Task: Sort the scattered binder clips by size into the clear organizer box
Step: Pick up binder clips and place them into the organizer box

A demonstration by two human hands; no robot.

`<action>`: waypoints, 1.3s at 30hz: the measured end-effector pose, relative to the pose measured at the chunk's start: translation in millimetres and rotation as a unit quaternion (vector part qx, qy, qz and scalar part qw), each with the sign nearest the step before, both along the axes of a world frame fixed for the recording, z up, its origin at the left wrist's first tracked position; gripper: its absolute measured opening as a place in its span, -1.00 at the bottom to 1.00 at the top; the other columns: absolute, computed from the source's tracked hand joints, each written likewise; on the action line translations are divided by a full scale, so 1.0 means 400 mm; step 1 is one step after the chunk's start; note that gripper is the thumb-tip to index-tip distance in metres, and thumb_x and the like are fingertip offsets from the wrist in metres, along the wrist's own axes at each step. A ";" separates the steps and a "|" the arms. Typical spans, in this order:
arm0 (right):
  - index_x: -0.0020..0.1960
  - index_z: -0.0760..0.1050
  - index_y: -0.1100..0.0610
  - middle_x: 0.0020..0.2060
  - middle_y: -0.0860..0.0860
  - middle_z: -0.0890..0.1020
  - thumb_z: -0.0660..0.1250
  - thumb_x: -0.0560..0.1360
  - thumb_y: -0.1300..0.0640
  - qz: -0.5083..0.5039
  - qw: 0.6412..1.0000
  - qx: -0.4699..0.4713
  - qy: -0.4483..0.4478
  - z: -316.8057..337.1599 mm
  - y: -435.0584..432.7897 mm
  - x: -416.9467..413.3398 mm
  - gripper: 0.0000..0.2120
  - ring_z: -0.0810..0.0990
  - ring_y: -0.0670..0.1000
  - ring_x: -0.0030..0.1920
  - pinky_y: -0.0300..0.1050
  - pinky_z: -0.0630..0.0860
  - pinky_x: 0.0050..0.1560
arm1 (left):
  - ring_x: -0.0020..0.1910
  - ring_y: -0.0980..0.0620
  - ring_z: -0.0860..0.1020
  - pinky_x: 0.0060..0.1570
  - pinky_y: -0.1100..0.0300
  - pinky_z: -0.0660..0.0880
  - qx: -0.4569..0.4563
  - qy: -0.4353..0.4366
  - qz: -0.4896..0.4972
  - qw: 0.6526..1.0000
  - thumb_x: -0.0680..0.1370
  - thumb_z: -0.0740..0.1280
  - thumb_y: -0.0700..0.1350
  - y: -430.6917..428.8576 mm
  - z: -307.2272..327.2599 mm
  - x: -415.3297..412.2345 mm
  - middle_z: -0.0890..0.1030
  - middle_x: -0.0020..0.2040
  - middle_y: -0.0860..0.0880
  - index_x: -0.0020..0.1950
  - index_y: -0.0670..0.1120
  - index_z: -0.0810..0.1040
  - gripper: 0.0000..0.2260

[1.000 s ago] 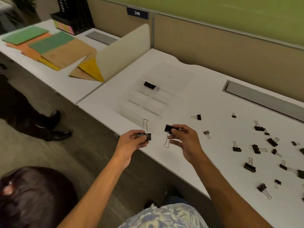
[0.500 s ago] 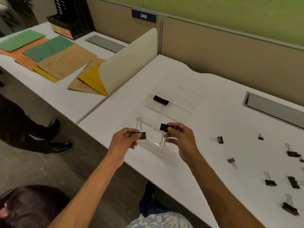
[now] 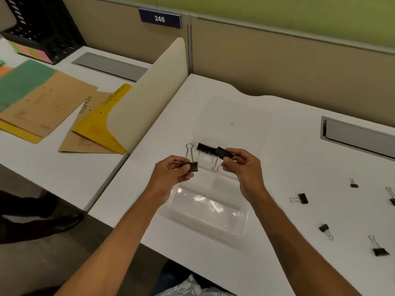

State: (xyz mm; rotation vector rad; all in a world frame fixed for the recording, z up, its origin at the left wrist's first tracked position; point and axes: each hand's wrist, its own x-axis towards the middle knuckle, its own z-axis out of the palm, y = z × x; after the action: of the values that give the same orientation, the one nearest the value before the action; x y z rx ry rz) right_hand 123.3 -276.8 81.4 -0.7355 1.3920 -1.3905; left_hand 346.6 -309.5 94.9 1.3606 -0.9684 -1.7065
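1. Left hand is pinched shut on a large black binder clip – fingers on the black body, one wire handle standing upright above it.
2. Right hand is pinched shut on a second large black clip, body tilted, wire handle hanging down and to the left.
3. Both hands hover above the clear organizer box, which sits on the white desk near its front edge. The two held clips are close together but apart, not touching.
4. Box is transparent, lid open and lying flat behind it toward the partition. Dividers are faint; compartment count is hard to tell.
5. One large black clip in the box already lies at the far end of the box, just behind the right-hand clip. Which compartment exactly – cannot tell.
6. Loose clips remain on the desk to the right, well apart from the box: a medium clip, a small clip, another small one nearer the front, a medium clip by the front edge, and one cut off at the right edge.
7. Left of the desk divider, coloured folders lie on the neighbouring desk.
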 end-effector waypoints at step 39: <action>0.11 0.62 0.09 -0.13 -0.05 0.71 0.43 0.50 0.11 -0.001 0.961 0.107 0.256 -0.071 -0.234 0.091 -0.81 0.66 -0.09 -0.15 -0.22 0.60 -0.18 | -0.29 -0.03 0.62 -0.19 0.17 0.59 0.012 -0.118 -0.217 0.969 0.50 0.44 -0.26 -0.369 -0.082 -0.065 0.68 -0.14 -0.17 0.06 -0.17 0.64 -0.85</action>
State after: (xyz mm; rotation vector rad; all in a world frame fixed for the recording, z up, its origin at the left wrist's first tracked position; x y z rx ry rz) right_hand 159.9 -370.3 53.1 -0.9920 1.9098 -1.0629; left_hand 320.4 -457.1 62.3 1.4679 -1.4723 -1.9018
